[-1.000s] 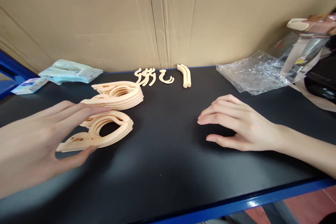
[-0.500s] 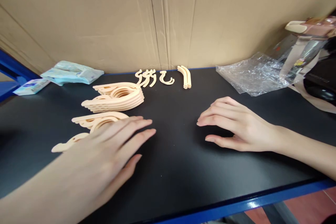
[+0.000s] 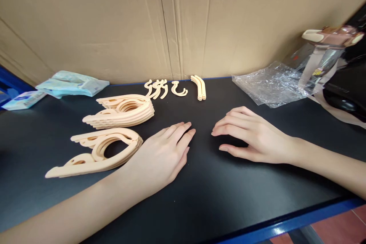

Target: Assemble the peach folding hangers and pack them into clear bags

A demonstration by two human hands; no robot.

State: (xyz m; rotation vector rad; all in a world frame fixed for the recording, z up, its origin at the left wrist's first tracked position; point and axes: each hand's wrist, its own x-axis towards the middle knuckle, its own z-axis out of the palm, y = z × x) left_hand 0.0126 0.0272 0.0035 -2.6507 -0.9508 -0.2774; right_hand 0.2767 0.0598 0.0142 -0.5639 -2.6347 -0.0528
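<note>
My left hand hovers or rests over the black tabletop, fingers stretched out, palm down, holding nothing. Just left of it lies a stack of folded cream plastic hangers; the wrist is close to their rounded end. Behind that sits a second, taller stack of folded hangers. My right hand is on the right side, palm down, with fingers bent and the thumb apart, nothing in it. Several loose cream hooks and a small bundle of curved cream bars lie at the back edge.
A crumpled clear plastic bag lies at the back right, beside a bottle with a pink lid and strap. Blue tissue packs lie at the back left. A cardboard wall stands behind the table.
My left hand has moved right and forward, away from the near hanger stack, which now shows fully. My right hand stays almost in place. The view has shifted slightly.
</note>
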